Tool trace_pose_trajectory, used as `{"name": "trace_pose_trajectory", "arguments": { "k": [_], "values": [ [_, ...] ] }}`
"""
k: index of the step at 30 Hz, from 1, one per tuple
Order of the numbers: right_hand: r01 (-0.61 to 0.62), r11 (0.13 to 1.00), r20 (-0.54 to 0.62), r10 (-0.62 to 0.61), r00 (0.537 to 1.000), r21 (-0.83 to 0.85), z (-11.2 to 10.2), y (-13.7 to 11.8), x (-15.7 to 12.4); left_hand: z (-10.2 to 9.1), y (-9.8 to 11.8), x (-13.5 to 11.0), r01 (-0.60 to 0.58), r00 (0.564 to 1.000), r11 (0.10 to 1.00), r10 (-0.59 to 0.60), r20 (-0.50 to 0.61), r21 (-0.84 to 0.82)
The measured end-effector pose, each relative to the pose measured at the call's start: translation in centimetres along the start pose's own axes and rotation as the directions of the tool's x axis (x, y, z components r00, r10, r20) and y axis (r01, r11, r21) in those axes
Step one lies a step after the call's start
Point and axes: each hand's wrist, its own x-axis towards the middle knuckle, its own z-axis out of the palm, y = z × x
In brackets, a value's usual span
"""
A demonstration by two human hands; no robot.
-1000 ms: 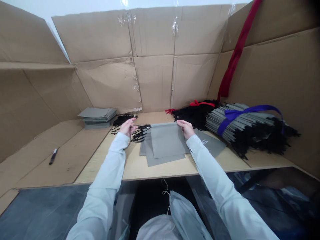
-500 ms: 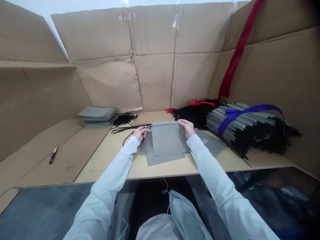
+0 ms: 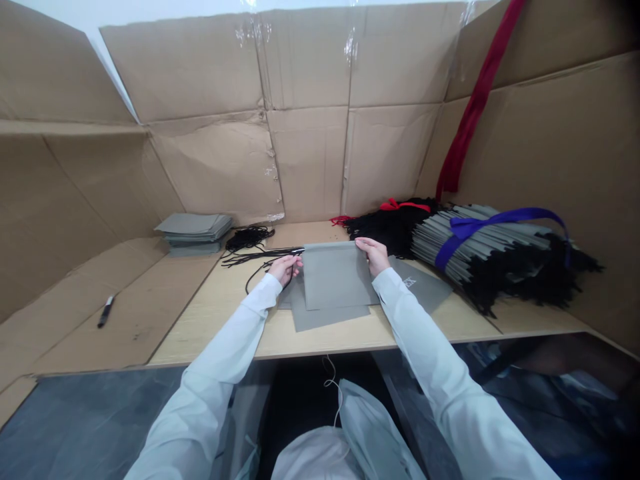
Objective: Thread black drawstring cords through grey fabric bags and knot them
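Pinched between thumb and fingers of my right hand [image 3: 373,255] is the upper right corner of a grey fabric pouch [image 3: 335,280], raised a little over the table. At the pouch's left edge my left hand [image 3: 286,269] is closed on a black cord [image 3: 253,275], which loops out to the left of the hand. A small pale tip shows at the pouch's upper left corner; I cannot make out what it is. More grey pouches [image 3: 325,321] lie beneath, and one to the right [image 3: 425,288] bears a white print.
A stack of grey pouches [image 3: 195,230] and a pile of black cords [image 3: 250,237] stand back left. Bundled pouches with a blue ribbon [image 3: 490,230] and black cords with a red ribbon [image 3: 395,223] lie right. A marker [image 3: 106,312] lies left. Cardboard walls [image 3: 310,160] enclose the table.
My left hand has shifted slightly down from the pouch's upper left corner. My right hand keeps its pinch, and the pouch has hardly moved.
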Motion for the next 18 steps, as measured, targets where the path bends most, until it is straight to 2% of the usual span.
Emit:
{"name": "trace_pose_trajectory", "arguments": {
  "k": [6, 12, 16, 18],
  "values": [
    [-0.008, 0.999, 0.04, 0.01, 0.999, -0.036, -0.11, 0.41, 0.25, 0.05, 0.21, -0.34, 0.013, 0.999, 0.999, -0.014, -0.035, -0.033],
    [0.051, 0.997, 0.079, -0.046, 0.996, -0.058, 0.11, 0.21, -0.07, -0.04, 0.09, 0.03, 0.007, 0.999, 0.995, -0.011, -0.039, -0.103],
    [0.063, 0.994, 0.099, -0.054, 0.994, -0.094, 0.26, 0.04, -0.26, -0.2, 0.27, 0.28, 0.006, 0.992, 0.984, -0.028, -0.12, -0.179],
    [0.074, 0.993, 0.108, -0.063, 0.992, -0.096, 0.29, 0.13, -0.22, -0.24, 0.34, 0.33, 0.005, 0.993, 0.98, -0.028, -0.112, -0.197]
  ]
}}
